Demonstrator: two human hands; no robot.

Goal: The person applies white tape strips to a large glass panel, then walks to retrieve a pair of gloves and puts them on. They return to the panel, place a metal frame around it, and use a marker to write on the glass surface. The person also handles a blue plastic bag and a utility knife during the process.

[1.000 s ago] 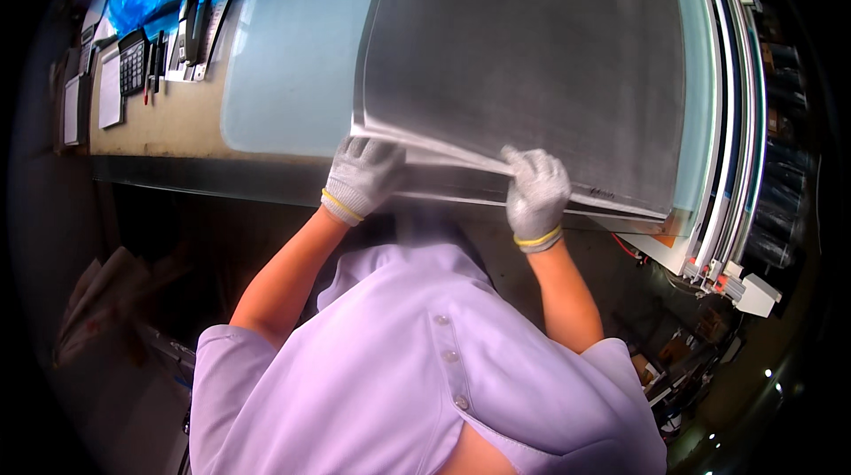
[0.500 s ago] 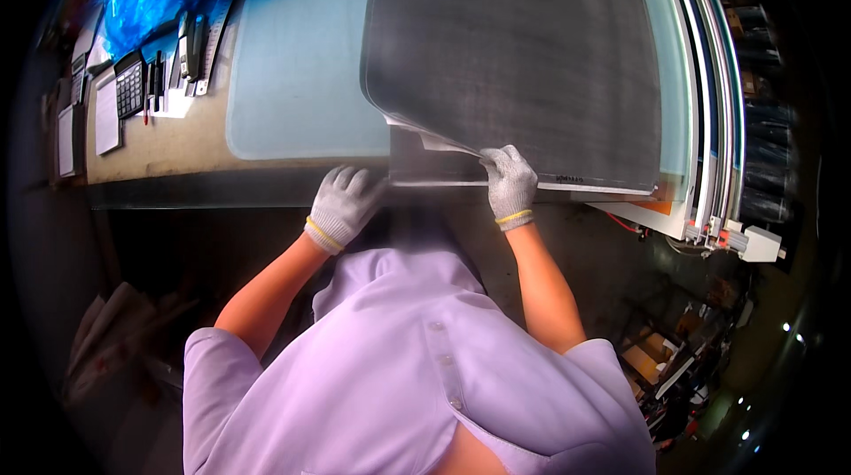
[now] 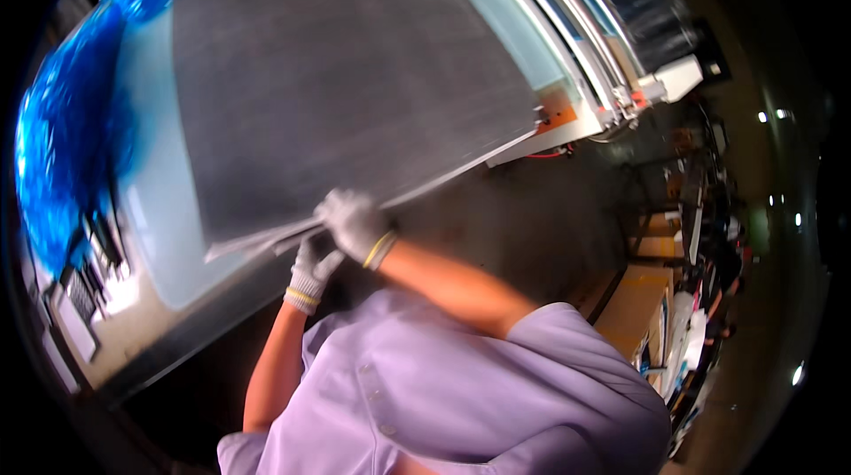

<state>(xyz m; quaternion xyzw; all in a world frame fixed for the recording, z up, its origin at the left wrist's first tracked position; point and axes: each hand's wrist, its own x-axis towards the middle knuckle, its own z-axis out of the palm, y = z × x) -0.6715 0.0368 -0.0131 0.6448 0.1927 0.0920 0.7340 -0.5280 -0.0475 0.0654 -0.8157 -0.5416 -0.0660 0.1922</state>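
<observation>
Sheets [image 3: 355, 76] lie on the surface [image 3: 128, 346]; my left grip [image 3: 315, 255] has come in beside my right grip [image 3: 344, 211], so both are at their near edge: left thumb spread, right's hold too blurred to tell.

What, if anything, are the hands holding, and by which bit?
The right hand is at the near edge of the dark sheet; the left hand is just below that edge. It's too blurry to tell whether either one grips it.
</observation>
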